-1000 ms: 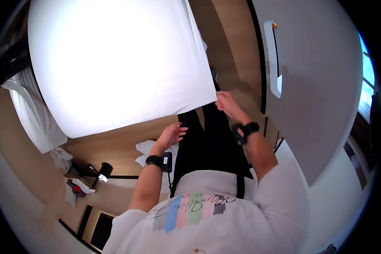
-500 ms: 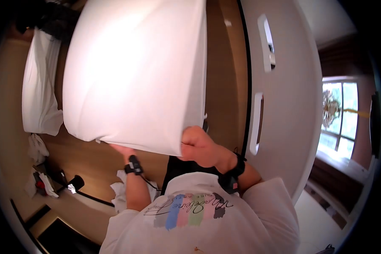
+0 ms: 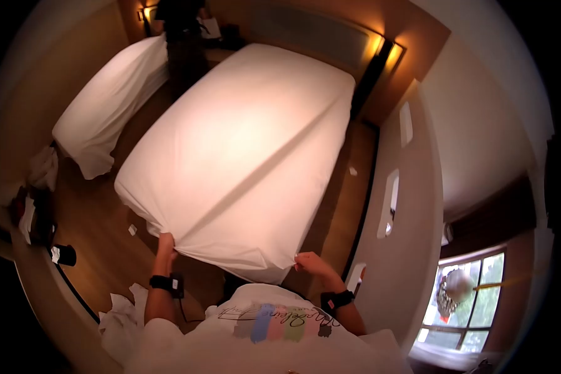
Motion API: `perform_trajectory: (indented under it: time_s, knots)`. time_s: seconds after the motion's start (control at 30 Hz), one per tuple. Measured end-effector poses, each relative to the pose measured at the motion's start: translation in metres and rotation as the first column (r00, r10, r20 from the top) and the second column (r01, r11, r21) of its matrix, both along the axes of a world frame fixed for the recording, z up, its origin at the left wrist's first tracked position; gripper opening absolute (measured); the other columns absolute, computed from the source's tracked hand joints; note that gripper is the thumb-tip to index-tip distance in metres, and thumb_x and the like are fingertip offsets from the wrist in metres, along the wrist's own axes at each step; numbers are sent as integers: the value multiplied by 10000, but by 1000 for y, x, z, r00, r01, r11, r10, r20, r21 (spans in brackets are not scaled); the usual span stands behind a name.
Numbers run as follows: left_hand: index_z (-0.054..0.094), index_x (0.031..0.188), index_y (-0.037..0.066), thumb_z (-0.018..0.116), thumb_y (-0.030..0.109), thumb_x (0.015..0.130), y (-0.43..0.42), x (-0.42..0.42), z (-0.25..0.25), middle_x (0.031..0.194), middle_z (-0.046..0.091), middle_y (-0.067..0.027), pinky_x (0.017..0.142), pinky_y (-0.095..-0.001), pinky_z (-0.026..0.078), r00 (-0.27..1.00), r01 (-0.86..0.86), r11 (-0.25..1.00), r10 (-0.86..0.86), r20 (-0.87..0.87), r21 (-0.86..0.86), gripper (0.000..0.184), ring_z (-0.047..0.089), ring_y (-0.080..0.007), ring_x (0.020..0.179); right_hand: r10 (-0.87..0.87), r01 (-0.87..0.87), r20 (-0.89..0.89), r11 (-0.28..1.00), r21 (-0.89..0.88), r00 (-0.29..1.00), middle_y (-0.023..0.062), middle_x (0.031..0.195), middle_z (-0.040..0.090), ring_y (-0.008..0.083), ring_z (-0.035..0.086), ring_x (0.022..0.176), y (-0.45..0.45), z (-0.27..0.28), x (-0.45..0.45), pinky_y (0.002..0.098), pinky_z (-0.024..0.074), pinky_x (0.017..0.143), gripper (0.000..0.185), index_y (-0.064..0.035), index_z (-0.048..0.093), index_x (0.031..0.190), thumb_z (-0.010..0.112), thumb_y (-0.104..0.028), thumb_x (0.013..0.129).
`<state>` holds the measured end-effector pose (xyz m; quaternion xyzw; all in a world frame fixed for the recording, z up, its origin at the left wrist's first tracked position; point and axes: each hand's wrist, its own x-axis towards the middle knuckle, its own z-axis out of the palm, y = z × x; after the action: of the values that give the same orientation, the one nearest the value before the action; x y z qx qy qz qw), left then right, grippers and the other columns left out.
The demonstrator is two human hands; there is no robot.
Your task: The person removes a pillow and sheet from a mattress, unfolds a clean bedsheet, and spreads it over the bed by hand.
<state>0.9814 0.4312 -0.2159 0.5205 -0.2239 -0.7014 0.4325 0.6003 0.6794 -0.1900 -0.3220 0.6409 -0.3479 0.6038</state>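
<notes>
One white bed sheet (image 3: 249, 131) lies spread before you, its far end near the grey headboard (image 3: 308, 37). Your left hand (image 3: 167, 244) grasps it at the near left corner (from there a long crease runs diagonally toward the far right), and your right hand (image 3: 315, 264) pinches its near edge at the right. Farther away, at left, a person in dark clothing (image 3: 184, 40) stands beside another white-covered bed (image 3: 109, 103).

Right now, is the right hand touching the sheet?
Touching. The head view shows the right hand pinching the sheet at its near edge, with creases running into the grip.
</notes>
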Motion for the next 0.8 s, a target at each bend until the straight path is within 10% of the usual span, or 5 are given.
perform_trajectory:
  time_s: [0.3, 0.6, 0.7, 0.77, 0.8]
  knots:
    - [396, 1243, -32, 446, 171, 870, 35, -65, 15, 1196, 496, -137, 904, -353, 399, 997, 24, 945, 3, 83, -325, 428, 489, -243, 1055, -116, -209, 839, 942, 263, 532, 161, 1188, 479, 251, 466, 1078, -125, -15, 75, 415, 416, 872, 583, -25, 463, 1147, 480, -519, 839]
    - [476, 1116, -81, 466, 49, 706, 25, -68, 10, 1011, 581, -202, 802, -361, 436, 662, 516, 830, -230, 713, -211, 430, 566, -318, 904, -262, 233, 294, 964, 129, 919, 196, 1008, 548, 293, 583, 843, -318, -14, 146, 441, 512, 695, 375, 69, 465, 1092, 317, -74, 777]
    - [482, 1095, -69, 538, 193, 773, 33, -59, 27, 1117, 540, -227, 864, -374, 415, 827, 470, 842, -316, 465, -265, 419, 523, -345, 1008, -307, 265, 185, 939, 221, 934, 182, 892, 563, 334, 592, 786, -296, 2, 137, 465, 503, 596, 359, 1, 522, 1036, 287, -61, 772]
    - [466, 1160, -19, 517, 290, 817, 17, -46, 0, 1167, 523, -154, 910, -382, 396, 727, 292, 956, -240, -643, -27, 465, 501, -298, 1047, -259, 235, 119, 955, 179, 959, 163, 869, 561, 322, 588, 777, -282, -6, 133, 440, 493, 598, 324, -4, 523, 1007, 338, -75, 751]
    - [466, 1160, -19, 517, 290, 817, 10, -42, -13, 1167, 523, -154, 910, -382, 396, 726, 284, 958, -232, -647, -25, 465, 501, -298, 1047, -227, 212, 91, 966, 145, 970, 154, 858, 560, 316, 586, 772, -278, -12, 131, 427, 488, 599, 309, -6, 523, 993, 363, -82, 740]
